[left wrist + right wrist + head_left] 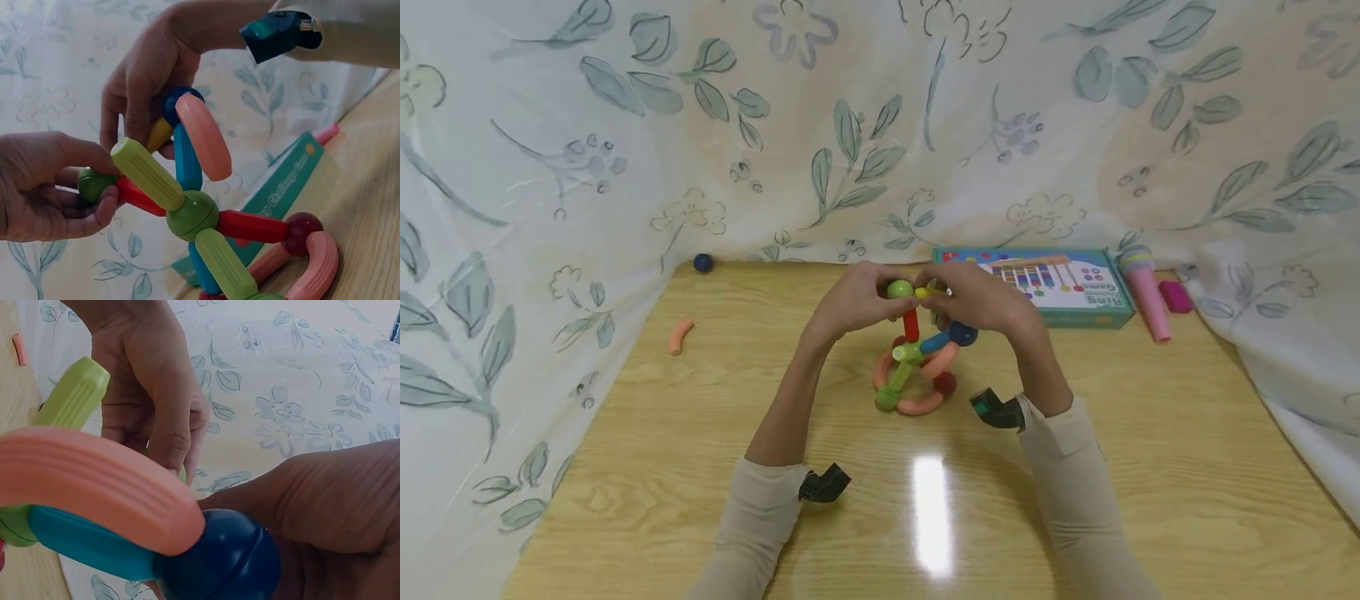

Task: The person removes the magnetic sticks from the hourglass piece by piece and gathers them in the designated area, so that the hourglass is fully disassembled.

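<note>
A toy built of coloured rods and balls stands on the table, with a light green ball (pixel 192 215) as its hub. My left hand (pixel 857 298) grips another green ball (pixel 900 289) at the top end of an upright red rod (pixel 911 325). Opposite it, my right hand (pixel 981 296) pinches a yellow rod (pixel 160 134), whose tip points toward that green ball. Just below the right hand, a dark blue ball (pixel 219 556) joins a blue rod (pixel 187 159) and a curved salmon rod (pixel 205 137). The right fingertips are partly hidden.
Behind the right hand lies a teal game box (pixel 1075 315), with a pink toy microphone (pixel 1146 296) and a magenta block (pixel 1176 297) beside it. On the left are a loose curved salmon rod (pixel 681 336) and a navy ball (pixel 703 263). Patterned cloth hangs behind the table.
</note>
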The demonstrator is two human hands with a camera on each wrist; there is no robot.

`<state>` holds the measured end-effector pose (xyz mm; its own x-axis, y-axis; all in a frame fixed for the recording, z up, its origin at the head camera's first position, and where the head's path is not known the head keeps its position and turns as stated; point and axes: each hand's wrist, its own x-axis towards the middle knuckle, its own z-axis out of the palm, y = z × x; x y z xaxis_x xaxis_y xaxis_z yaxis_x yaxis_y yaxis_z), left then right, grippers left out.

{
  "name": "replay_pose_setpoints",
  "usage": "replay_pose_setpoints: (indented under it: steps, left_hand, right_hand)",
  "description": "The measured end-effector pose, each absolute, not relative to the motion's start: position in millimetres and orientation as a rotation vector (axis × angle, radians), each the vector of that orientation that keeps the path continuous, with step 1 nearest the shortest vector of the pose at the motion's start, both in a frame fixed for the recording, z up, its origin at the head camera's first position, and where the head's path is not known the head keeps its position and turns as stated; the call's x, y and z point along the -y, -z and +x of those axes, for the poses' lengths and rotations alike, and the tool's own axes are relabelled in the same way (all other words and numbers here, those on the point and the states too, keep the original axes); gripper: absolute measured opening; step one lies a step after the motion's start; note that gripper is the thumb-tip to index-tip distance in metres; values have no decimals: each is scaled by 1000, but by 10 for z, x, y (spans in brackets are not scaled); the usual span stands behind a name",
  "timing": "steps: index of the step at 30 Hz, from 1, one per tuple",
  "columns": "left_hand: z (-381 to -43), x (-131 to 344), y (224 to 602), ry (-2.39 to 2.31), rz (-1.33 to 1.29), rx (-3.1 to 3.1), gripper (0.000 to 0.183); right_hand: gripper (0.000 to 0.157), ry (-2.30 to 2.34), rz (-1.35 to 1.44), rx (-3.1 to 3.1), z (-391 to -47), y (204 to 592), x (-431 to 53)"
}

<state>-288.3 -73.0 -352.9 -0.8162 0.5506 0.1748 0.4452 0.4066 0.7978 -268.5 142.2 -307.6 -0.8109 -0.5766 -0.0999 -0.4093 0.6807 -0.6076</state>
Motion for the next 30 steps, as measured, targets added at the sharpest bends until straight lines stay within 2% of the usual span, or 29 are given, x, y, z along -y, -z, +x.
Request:
replay_pose_setpoints:
  steps: [8,18,22,30]
  left_hand:
    - [-2879,746,3487,-1396,875,-2583,10]
    - [-2929,875,3560,-1278,819,-2711,30]
    - [-3001,1036,3586,-1274,704,-2792,38]
    - [-3194,1605,3638,-1262,400,-3006,38]
  right_hand:
    - [27,832,-779,-2624,-2685,3063,-1432]
    - [27,808,-775,-2611,-2668,3067,-1430]
    - [27,800,-770,-2615,-2672,3076,-1445]
    - [28,803,-773,-2611,-2669,3085,-1424]
